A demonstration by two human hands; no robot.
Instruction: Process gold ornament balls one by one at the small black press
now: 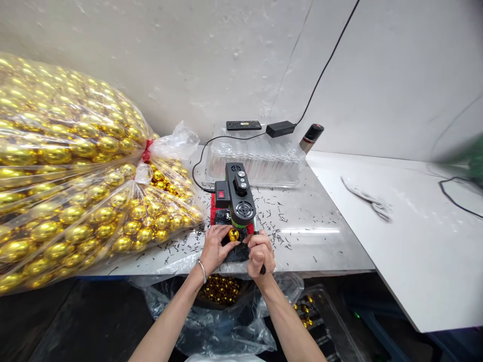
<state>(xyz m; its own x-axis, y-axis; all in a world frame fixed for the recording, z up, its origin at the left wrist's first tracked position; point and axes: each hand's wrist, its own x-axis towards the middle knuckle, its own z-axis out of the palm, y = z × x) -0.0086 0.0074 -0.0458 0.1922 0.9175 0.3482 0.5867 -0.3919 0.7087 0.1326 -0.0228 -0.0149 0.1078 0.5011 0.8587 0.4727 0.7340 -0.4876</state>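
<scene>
My left hand (215,249) is at the front of the table, its thumb and fingers closed around a small shiny gold ball (234,234). Close on its right, my right hand (261,253) is curled around a slim tool with a black handle (263,269) and a metal shaft; its exact kind is unclear. The right fingertips point toward the ball. Just beyond the hands stands a black device (241,193) with round vents, buttons and a red switch, over a red and black mat (213,208). It partly hides the mat.
A big clear bag (75,176) of gold balls fills the left. Behind the device lie a clear plastic case (256,163), a power adapter (281,128), a phone-like black slab (243,125) and a spray can (311,137). Gloves (368,198) lie right. Below sits a plastic-lined container of gold balls (221,290).
</scene>
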